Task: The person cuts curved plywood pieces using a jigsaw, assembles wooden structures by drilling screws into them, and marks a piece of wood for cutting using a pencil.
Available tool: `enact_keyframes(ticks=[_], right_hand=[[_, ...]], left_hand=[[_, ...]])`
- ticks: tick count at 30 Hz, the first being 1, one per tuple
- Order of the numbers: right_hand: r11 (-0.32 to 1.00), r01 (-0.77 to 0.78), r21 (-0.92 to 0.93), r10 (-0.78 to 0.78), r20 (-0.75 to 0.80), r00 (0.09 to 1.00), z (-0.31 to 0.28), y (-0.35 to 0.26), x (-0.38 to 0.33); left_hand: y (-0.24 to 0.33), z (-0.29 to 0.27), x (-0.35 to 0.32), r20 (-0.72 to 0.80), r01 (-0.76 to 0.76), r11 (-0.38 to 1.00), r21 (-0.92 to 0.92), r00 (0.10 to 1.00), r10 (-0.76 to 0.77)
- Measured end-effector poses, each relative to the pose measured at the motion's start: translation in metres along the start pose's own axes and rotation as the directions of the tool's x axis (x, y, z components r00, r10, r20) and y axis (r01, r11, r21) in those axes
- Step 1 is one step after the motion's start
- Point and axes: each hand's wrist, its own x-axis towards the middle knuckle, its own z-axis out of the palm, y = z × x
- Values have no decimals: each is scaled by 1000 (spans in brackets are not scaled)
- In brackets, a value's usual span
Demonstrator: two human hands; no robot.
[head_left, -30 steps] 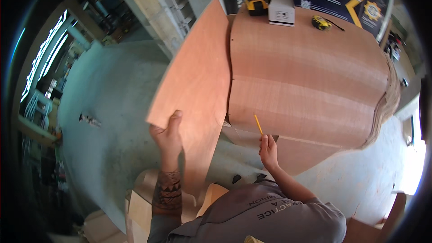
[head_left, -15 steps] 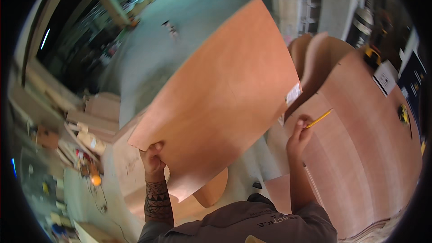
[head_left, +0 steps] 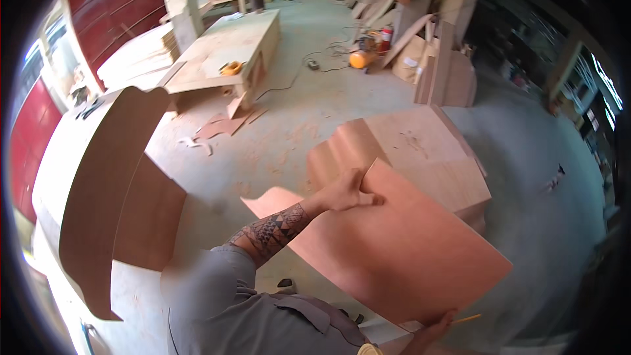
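A curved sheet is slanting before the wooden form

The person is holding a thin, reddish-brown, curved plywood sheet [head_left: 407, 250] just on the near side of a pale-brown, wavy-sided wooden form [head_left: 427, 138]. Its long axis is running from left of the form to its near right, broad face turning upward. The left hand [head_left: 350, 192] is clamping the edge nearest the form; the right hand [head_left: 437, 330], farther from it, is gripping a slim yellow pencil [head_left: 468, 319], though whether it's also pinching the sheet I can't tell. Beside it, a whitish patch [head_left: 412, 325] is showing, too small to read.
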Motion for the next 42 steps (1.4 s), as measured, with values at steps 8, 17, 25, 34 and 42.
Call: enact_keyframes(ticks=[8, 17, 25, 34, 42], right_hand=[[984, -157, -85, 150, -75, 986, 244, 2, -13], [997, -75, -29, 75, -17, 997, 377, 33, 66], [842, 163, -514, -107, 137, 985, 528, 145, 122], [596, 612, -520, -126, 692, 711, 755, 193, 28], [314, 949, 35, -424, 899, 107, 915, 224, -60]], left_hand=[[-130, -108, -170, -670, 210, 962, 173, 741, -42], [-302, 22, -480, 361, 671, 587, 453, 464, -809], [-307, -53, -398, -128, 859, 481, 177, 505, -854], [-180, -260, -17, -376, 250, 814, 525, 926, -41], [-239, -428, 55, -264, 232, 334, 914, 963, 53]])
